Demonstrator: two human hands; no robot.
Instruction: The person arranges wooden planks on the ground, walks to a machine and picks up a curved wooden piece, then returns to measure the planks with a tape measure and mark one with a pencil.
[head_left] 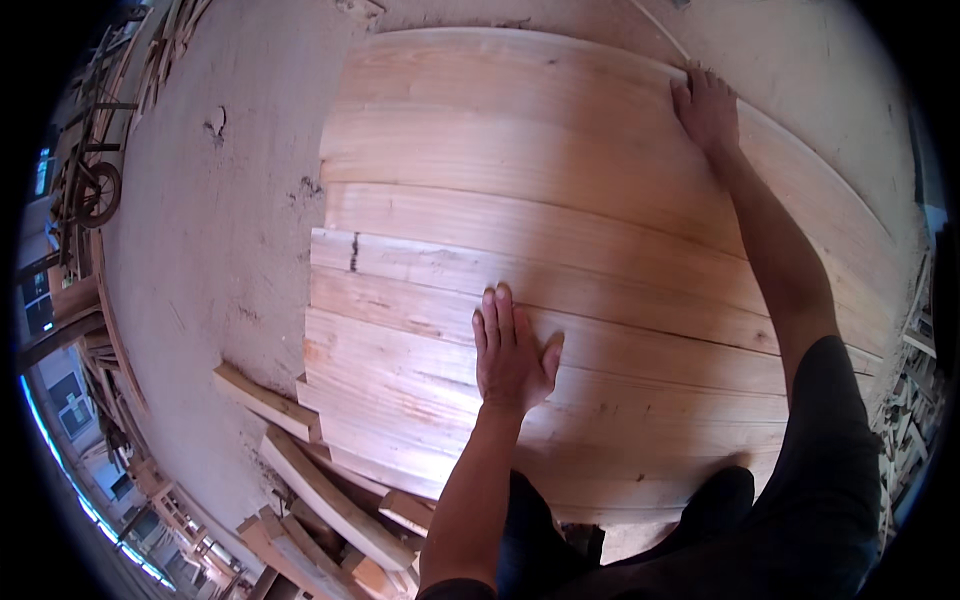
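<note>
Several long pale wooden boards (430, 110) lie side by side in front of me, with narrow gaps between some of them. Their left ends are uneven, and one board bears a dark mark (354, 251) near its end. My left hand (513, 355) rests flat on the nearer boards, fingers stretched and thumb apart. Reaching to the far edge of the farthest board, my right hand (708, 108) lies over that edge with its fingers spread. Neither hand holds anything that I can see.
Offcuts and short timber pieces (335, 500) are piled at the lower left, close to the boards. A spoked wheel (98, 194) stands among timber at the far left. More scrap wood (905, 440) lies along the right side. Dusty floor (230, 200) surrounds the boards.
</note>
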